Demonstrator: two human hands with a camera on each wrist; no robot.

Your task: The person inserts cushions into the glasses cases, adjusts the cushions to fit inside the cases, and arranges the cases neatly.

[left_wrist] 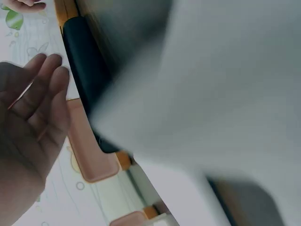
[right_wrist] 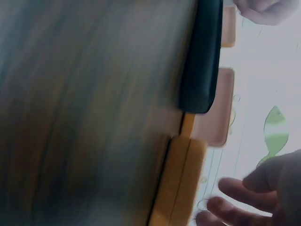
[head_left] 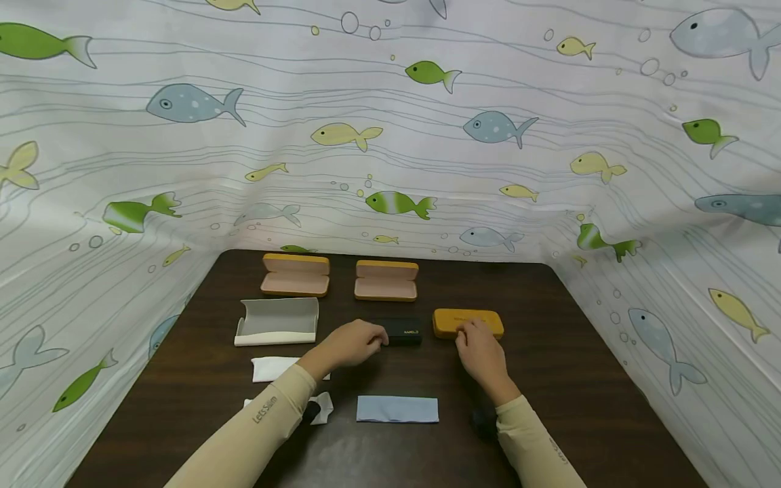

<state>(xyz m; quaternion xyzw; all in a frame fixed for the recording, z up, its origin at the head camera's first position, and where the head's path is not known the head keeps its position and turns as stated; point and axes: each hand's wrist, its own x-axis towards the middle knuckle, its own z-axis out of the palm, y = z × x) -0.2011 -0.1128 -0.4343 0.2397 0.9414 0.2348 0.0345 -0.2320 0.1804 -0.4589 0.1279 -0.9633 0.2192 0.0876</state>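
Observation:
My left hand (head_left: 355, 342) hovers at the left end of a shut black case (head_left: 404, 331), with loosely bent fingers and nothing in them. From the left wrist, the palm and fingers of the left hand (left_wrist: 35, 103) show apart from the black case (left_wrist: 87, 66). My right hand (head_left: 482, 351) is over the front of a shut orange case (head_left: 448, 321), its fingertips overlapping the lid. The right wrist view has the relaxed, spread fingers of the right hand (right_wrist: 249, 197) beside the orange case (right_wrist: 181, 179), holding nothing.
Two orange cases with pink linings, one at the back left (head_left: 295, 283) and one at the back middle (head_left: 386, 290), stand open. An open white case (head_left: 277, 322) lies left. Below it are a folded white cloth (head_left: 271, 368) and a crumpled one (head_left: 323, 410). A blue cloth (head_left: 396, 409) lies in front.

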